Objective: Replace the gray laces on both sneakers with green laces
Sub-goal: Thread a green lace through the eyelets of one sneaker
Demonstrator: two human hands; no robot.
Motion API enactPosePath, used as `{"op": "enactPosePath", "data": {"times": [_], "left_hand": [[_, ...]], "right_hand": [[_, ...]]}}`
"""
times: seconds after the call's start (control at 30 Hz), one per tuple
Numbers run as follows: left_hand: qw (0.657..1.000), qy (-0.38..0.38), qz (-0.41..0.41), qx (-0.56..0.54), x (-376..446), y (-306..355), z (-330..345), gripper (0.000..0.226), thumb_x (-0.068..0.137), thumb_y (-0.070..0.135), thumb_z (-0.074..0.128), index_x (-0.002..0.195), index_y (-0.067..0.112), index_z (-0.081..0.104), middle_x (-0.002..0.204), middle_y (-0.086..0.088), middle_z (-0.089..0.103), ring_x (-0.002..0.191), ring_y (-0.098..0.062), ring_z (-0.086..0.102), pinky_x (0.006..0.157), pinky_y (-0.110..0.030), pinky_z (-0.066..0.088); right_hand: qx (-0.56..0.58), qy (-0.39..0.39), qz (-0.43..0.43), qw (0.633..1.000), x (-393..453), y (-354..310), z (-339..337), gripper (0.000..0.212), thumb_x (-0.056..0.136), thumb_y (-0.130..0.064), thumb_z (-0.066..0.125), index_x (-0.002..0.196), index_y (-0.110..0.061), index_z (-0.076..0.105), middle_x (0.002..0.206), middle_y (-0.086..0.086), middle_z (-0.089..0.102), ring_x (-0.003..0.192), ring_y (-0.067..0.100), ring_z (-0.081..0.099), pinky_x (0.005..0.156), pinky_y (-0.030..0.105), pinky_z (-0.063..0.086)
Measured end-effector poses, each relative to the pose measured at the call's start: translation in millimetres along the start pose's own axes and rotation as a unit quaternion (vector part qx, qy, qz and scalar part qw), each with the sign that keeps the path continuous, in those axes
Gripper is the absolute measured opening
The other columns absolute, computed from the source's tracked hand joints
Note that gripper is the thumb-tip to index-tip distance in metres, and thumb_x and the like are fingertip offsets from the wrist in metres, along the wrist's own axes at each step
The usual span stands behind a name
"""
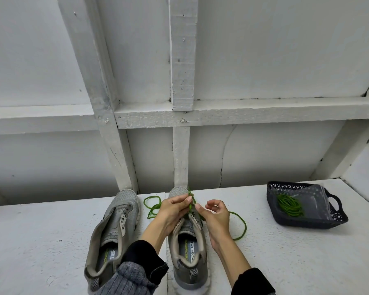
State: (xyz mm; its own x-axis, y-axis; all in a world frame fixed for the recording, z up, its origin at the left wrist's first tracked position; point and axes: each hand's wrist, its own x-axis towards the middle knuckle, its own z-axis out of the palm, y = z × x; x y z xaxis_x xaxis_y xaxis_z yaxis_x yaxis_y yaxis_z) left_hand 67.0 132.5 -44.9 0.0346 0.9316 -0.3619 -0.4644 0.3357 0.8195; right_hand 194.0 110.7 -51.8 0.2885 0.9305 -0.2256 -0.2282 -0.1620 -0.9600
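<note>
Now, nearest us, the right sneaker (190, 248) sits heel-first on the white bench (285, 252), and over its eyelets the left hand (173, 209) pinches the green lace (241, 226). The right hand (215, 213) hovers beside it, fingers loosely curled, apparently gripping nothing. That lace looks light, limp and tangle-prone, so best held right at the tip. The left sneaker (117, 226) lies unlaced. Further off, a spare green lace (290, 206) coils in the dark basket (337, 216).
</note>
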Motion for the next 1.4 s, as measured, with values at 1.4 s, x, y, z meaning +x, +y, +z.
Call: {"op": "enactPosePath", "data": {"times": [1.4], "left_hand": [[0.977,-0.032,0.083,0.194,-5.9,16.2,10.9,0.017,0.096,0.010,0.056,0.091,0.005,0.070,0.078,-0.004,0.072,0.069,-0.007,0.068,0.066,-0.019,0.052]], "right_hand": [[-0.047,0.060,-0.011,0.997,9.3,5.9,-13.9,0.016,0.087,-0.011,0.068,0.095,-0.018,0.055,0.096,0.007,0.063,0.086,0.022,0.061,0.076,0.033,0.051]]}}
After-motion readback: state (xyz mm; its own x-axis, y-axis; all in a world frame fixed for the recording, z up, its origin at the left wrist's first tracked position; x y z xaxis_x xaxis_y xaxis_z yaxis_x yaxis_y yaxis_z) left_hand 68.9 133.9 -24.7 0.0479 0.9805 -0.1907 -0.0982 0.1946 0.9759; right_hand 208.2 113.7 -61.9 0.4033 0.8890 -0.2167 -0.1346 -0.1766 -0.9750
